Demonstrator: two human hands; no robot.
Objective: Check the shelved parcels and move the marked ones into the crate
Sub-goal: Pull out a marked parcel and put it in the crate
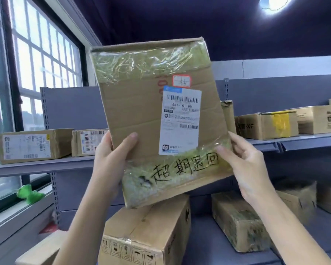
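Observation:
I hold a flat cardboard parcel (pixel 138 111) upright in front of the shelves, tilted slightly to the left. It carries a white shipping label (pixel 180 121), a small red-edged sticker, clear tape at top and bottom, and black handwritten characters (pixel 185 167) along its lower edge. My left hand (pixel 113 159) grips its lower left side, thumb on the front. My right hand (pixel 245 165) grips the lower right edge. No crate is in view.
Grey metal shelves (pixel 46 165) hold other cardboard parcels: two at left (pixel 34 145), several at right (pixel 266 125), more on the lower shelf (pixel 147 232) (pixel 239 222). A barred window (pixel 36 73) stands at left, with a green object (pixel 30 194) on its sill.

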